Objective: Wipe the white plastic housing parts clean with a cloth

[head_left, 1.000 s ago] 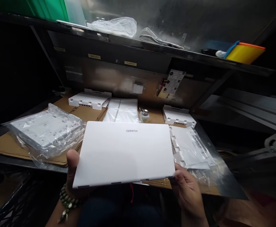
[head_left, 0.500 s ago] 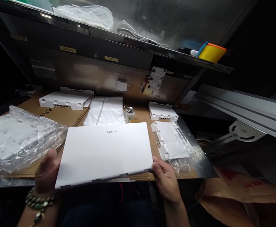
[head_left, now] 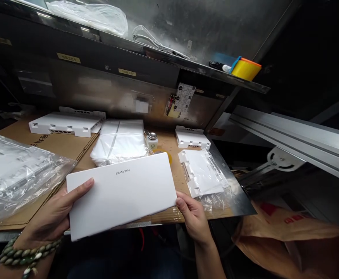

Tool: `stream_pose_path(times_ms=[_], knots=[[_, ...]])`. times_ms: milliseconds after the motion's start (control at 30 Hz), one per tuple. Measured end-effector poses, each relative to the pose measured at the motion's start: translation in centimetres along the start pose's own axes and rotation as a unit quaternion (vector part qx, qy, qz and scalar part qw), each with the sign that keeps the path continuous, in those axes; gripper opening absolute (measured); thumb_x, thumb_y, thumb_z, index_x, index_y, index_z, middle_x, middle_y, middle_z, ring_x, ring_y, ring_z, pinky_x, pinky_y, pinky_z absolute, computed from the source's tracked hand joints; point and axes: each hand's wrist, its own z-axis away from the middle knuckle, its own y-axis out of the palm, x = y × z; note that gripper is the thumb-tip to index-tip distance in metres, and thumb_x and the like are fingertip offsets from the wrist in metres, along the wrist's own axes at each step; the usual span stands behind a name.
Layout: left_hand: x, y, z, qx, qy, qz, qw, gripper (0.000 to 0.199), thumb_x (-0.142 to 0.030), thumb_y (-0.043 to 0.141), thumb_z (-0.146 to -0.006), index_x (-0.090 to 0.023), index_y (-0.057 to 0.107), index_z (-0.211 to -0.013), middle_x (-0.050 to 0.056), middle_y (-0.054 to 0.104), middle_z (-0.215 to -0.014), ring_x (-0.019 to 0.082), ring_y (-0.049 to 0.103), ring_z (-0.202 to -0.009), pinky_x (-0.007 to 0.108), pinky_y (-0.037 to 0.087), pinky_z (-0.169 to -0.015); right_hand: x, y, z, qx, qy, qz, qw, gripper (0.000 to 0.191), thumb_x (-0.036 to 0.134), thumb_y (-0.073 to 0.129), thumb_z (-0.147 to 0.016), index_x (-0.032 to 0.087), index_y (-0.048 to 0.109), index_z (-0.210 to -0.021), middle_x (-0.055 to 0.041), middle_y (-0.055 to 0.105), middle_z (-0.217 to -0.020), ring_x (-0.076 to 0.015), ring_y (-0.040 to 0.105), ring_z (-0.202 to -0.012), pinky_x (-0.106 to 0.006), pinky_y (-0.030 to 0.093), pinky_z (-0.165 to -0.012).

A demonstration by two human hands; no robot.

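Observation:
A flat white plastic cover [head_left: 123,197] with HUAWEI lettering, upside down to me, is held over the front edge of the workbench. My left hand [head_left: 51,211] grips its left end, thumb on the upper face and the other fingers hidden beneath. At the opposite end, my right hand [head_left: 193,215] pinches the near corner between thumb and fingers. The panel slopes, with its right end higher. Just behind it lies a stack of clear plastic bags [head_left: 118,141]. A bagged white housing [head_left: 202,174] is to the right of the cover.
More bagged white housings [head_left: 15,170] rest on flattened cardboard [head_left: 60,143] at left. White slotted housings [head_left: 64,123] stand at the back left, another housing [head_left: 193,138] at back right. A small metal-topped bottle [head_left: 152,140] sits between. A metal shelf [head_left: 157,50] hangs above; a rail [head_left: 291,135] runs at right.
My left hand has shifted onto the cover, its thumb now on the upper face. The cover has tilted, its right end rising. The surroundings have slid leftward in view.

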Motion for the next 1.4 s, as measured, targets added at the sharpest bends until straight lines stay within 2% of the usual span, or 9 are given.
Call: stream_pose_path(times_ms=[133, 267, 400, 500, 800, 967, 1100, 1233, 1400], knots=[[1.4, -1.3, -0.5, 0.020, 0.026, 0.023, 0.999, 0.071, -0.052, 0.099, -0.056, -0.018, 0.073, -0.111, 0.006, 0.082, -0.096, 0.023, 0.074, -0.071, 0.033, 0.067, -0.070, -0.5, -0.2, -0.2, -0.022, 0.013, 0.036, 0.999, 0.029, 0.042, 0.059, -0.103, 0.038, 0.072, -0.129, 0.0022, 0.075, -0.127, -0.0216, 0.070, -0.120, -0.034, 0.056, -0.105], [2.6, -2.5, 0.2, -0.009, 0.221, -0.084, 0.972, 0.036, -0.047, 0.096, -0.063, -0.019, 0.080, -0.080, 0.004, 0.081, -0.085, 0.021, 0.076, -0.075, 0.025, 0.065, -0.072, -1.1, -0.7, -0.8, -0.080, 0.026, 0.107, 0.991, 0.028, 0.043, 0.062, -0.101, 0.036, 0.073, -0.125, 0.0018, 0.074, -0.131, -0.0215, 0.066, -0.127, -0.033, 0.052, -0.109], [1.7, -2.3, 1.4, 0.100, 0.457, -0.233, 0.852, 0.016, -0.028, 0.078, -0.087, -0.027, 0.082, -0.103, 0.003, 0.082, -0.101, 0.023, 0.079, -0.085, 0.024, 0.065, -0.070, -2.4, -1.4, -1.6, -0.121, 0.026, 0.123, 0.985, 0.029, 0.047, 0.065, -0.098, 0.032, 0.075, -0.121, -0.0013, 0.076, -0.125, -0.0229, 0.068, -0.124, -0.036, 0.053, -0.108], [0.6, -1.9, 2.1, 0.124, 0.535, -0.284, 0.786, 0.025, -0.018, 0.073, -0.090, -0.029, 0.080, -0.111, 0.002, 0.082, -0.102, 0.022, 0.079, -0.088, 0.023, 0.064, -0.073, -3.7, -2.0, -2.9, -0.132, 0.025, 0.183, 0.974, 0.034, 0.050, 0.063, -0.097, 0.026, 0.076, -0.117, -0.0048, 0.078, -0.119, -0.0240, 0.071, -0.116, -0.038, 0.056, -0.103], [0.7, -3.3, 3.1, 0.104, 0.530, -0.293, 0.789, 0.029, -0.015, 0.071, -0.091, -0.030, 0.078, -0.114, 0.001, 0.081, -0.108, 0.021, 0.078, -0.099, 0.023, 0.062, -0.088, -4.1, -0.6, -13.5, -0.036, 0.011, 0.439, 0.898, 0.025, 0.035, 0.061, -0.095, 0.022, 0.080, -0.106, -0.0095, 0.076, -0.115, -0.0310, 0.061, -0.118, -0.045, 0.047, -0.103], [1.7, -5.0, 3.3, -0.034, 0.538, -0.257, 0.802, 0.025, -0.020, 0.072, -0.091, -0.034, 0.078, -0.111, -0.006, 0.079, -0.111, 0.016, 0.077, -0.096, 0.016, 0.061, -0.085, -4.2, 1.1, -17.9, 0.058, 0.070, 0.577, 0.812, 0.017, 0.033, 0.068, -0.094, 0.018, 0.076, -0.097, -0.0075, 0.075, -0.101, -0.0264, 0.064, -0.113, -0.047, 0.049, -0.100], [1.7, -5.6, 3.0, -0.082, 0.573, -0.259, 0.773, 0.025, -0.018, 0.072, -0.091, -0.032, 0.077, -0.112, -0.006, 0.079, -0.110, 0.015, 0.076, -0.095, 0.019, 0.061, -0.089, -4.6, 1.5, -19.4, 0.103, 0.091, 0.628, 0.766, 0.024, 0.041, 0.067, -0.097, 0.017, 0.071, -0.095, -0.0062, 0.073, -0.107, -0.0232, 0.066, -0.111, -0.047, 0.051, -0.101], [1.5, -5.9, 2.8, -0.094, 0.606, -0.256, 0.747, 0.026, -0.015, 0.072, -0.092, -0.030, 0.076, -0.113, -0.004, 0.079, -0.106, 0.016, 0.076, -0.093, 0.023, 0.061, -0.089, -4.5, 1.4, -19.9, 0.127, 0.082, 0.634, 0.758, 0.022, 0.038, 0.070, -0.095, 0.017, 0.070, -0.092, -0.0060, 0.072, -0.108, -0.0226, 0.066, -0.110, -0.046, 0.052, -0.100], [1.6, -5.7, 3.0, -0.095, 0.619, -0.229, 0.745, 0.030, -0.009, 0.072, -0.090, -0.028, 0.076, -0.113, -0.002, 0.079, -0.112, 0.019, 0.076, -0.098, 0.026, 0.062, -0.087, -4.2, 0.6, -19.7, 0.067, 0.051, 0.593, 0.801, 0.021, 0.033, 0.061, -0.099, 0.016, 0.069, -0.090, -0.0081, 0.073, -0.105, -0.0213, 0.067, -0.102, -0.040, 0.052, -0.093]])
